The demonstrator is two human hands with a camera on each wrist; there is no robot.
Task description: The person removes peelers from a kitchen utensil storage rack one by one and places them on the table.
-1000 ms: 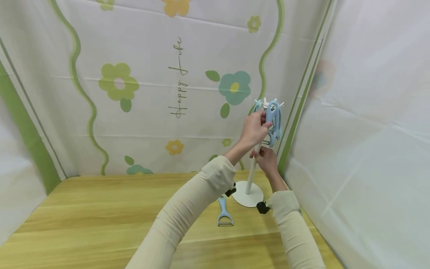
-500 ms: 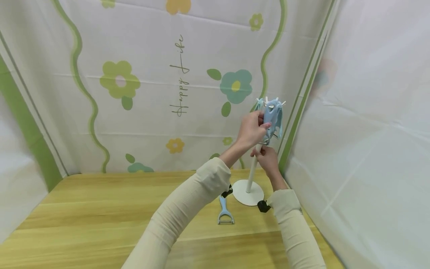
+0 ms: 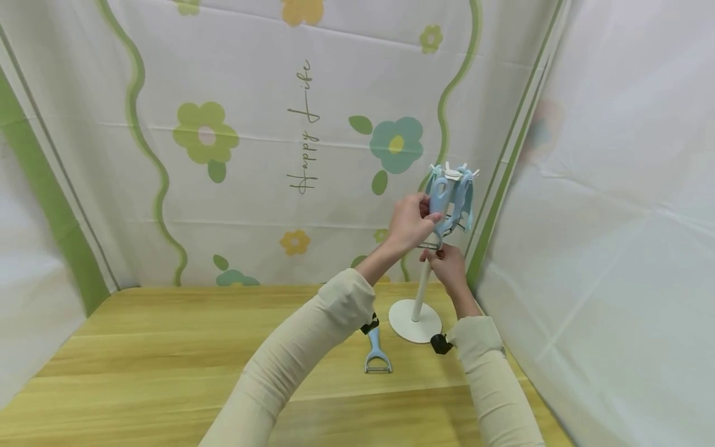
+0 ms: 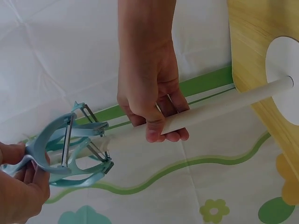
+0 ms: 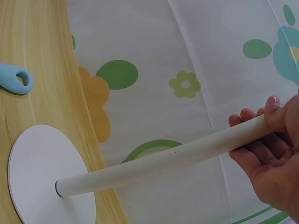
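My left hand (image 3: 412,220) pinches the handle of a light blue Y-shaped peeler (image 3: 439,195) at the top of a white stand (image 3: 420,295). The handle's loop end points up, just below the white hooks (image 3: 452,174), and its blade hangs down by the pole. Several other blue and teal peelers (image 3: 467,202) hang from the hooks; in the left wrist view their blade ends (image 4: 88,168) surround the pole. Lower down, my right hand (image 3: 449,266) holds the pole (image 5: 163,161), thumb on one side and fingers on the other.
Another light blue peeler (image 3: 377,357) lies on the wooden table (image 3: 195,347), left of the stand's round white base (image 3: 401,320). A white flowered curtain (image 3: 251,205) rises behind the table, and a white sheet (image 3: 614,248) closes off the right side.
My left hand has shifted the peeler leftward across the front of the hooks, tilting it on the way. The right hand keeps its place on the pole.
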